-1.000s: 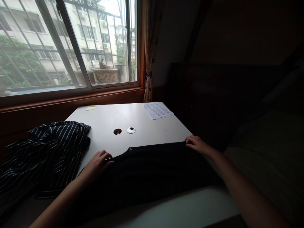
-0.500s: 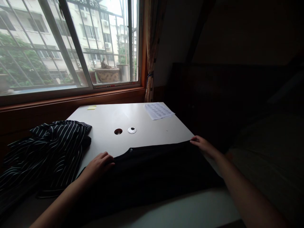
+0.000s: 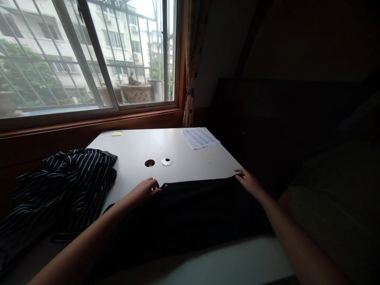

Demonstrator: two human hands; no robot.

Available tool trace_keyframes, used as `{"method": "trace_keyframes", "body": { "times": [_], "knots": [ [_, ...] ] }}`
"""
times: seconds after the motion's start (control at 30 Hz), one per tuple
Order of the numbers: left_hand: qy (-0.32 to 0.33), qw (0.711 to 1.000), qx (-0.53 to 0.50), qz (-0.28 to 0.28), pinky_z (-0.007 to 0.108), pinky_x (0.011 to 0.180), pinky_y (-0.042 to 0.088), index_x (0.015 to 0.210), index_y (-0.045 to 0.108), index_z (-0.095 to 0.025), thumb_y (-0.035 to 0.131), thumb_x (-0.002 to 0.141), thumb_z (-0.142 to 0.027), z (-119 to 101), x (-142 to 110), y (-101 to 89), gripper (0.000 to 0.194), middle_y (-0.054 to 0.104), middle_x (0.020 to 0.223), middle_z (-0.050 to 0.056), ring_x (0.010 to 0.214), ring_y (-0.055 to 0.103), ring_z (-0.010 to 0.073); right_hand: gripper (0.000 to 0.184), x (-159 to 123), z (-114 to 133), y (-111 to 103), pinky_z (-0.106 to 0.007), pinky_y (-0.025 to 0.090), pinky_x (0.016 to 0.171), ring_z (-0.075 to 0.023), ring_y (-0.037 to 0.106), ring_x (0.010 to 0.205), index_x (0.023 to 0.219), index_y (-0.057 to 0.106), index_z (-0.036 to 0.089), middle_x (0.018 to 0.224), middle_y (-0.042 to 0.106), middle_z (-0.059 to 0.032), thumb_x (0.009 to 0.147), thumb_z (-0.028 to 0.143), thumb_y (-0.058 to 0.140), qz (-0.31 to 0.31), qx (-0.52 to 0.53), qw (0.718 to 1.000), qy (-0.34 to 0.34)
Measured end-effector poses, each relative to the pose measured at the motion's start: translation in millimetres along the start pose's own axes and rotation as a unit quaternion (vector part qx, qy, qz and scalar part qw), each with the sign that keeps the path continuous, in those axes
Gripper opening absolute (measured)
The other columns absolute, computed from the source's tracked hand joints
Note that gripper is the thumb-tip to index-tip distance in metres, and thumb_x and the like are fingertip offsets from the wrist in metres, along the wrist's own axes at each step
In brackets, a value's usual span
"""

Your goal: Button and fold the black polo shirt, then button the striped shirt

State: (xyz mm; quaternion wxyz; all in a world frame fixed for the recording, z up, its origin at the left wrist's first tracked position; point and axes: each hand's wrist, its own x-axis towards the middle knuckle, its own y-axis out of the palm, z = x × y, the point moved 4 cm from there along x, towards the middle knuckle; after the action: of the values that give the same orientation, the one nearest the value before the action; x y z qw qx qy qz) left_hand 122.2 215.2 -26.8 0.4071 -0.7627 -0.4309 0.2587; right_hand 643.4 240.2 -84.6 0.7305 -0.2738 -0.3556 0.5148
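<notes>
Black garment (image 3: 202,213) lies spread across the near part of the white tabletop (image 3: 133,148), a bare strip showing between it and the near edge. Its left end runs into shadow, so that outline can't be told. Your left hand (image 3: 145,189) is at the garment's far edge, just beside a small pale label (image 3: 166,185), fingers curled, narrow gap. Your right hand (image 3: 247,183) is at the far-right corner of the cloth, near the tabletop's right edge, thumb and finger close together. Can't tell if either hand has cloth pinched.

Step in hand, as a judgement: arranging that far edge flat. Next move calls for a sure hold at both points and even tension.

Striped garment (image 3: 75,178) heaped over the tabletop's left edge; printed sheets (image 3: 200,138) at the far-right corner; yellow sticky note (image 3: 116,133) near the far-left corner.
</notes>
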Motion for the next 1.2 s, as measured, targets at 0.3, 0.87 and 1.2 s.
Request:
{"method": "trace_keyframes", "body": {
  "times": [0.3,0.87,1.2],
  "knots": [
    [0.027,0.996,-0.084,0.007,0.034,0.08,0.049,0.089,0.069,-0.02,0.062,0.081,-0.046,-7.1,24.4,16.2,0.028,0.064,0.098,0.007,0.087,0.062,0.0218,0.043,-10.2,10.2,-9.1,-0.041,0.047,0.096,-0.0264,0.06,0.108,0.123,0.058,0.023,0.121,0.061,-0.0114,0.086,0.044,0.051,-0.032,0.085,0.996,-0.012],
    [0.052,0.993,0.017,-0.101,0.039,0.082,0.049,0.099,0.055,-0.021,0.048,0.09,-0.024,-20.4,24.2,25.1,0.012,0.061,0.1,0.007,0.091,0.056,0.0226,0.04,-11.5,21.5,6.0,-0.04,0.05,0.085,-0.0279,0.063,0.101,0.129,0.053,0.025,0.115,0.064,-0.0114,0.09,0.03,0.046,-0.064,-0.143,0.987,-0.043],
    [0.13,0.979,0.113,-0.109,0.041,0.086,0.054,0.133,0.052,-0.026,0.041,0.099,-0.034,-10.9,5.3,27.5,0.036,0.054,0.124,0.01,0.104,0.057,0.0245,0.039,-13.6,33.5,8.1,-0.034,0.05,0.068,-0.0241,0.065,0.084,0.134,0.053,0.03,0.118,0.06,-0.0092,0.097,0.036,0.041,-0.024,-0.305,0.948,-0.086]
  ]
}}
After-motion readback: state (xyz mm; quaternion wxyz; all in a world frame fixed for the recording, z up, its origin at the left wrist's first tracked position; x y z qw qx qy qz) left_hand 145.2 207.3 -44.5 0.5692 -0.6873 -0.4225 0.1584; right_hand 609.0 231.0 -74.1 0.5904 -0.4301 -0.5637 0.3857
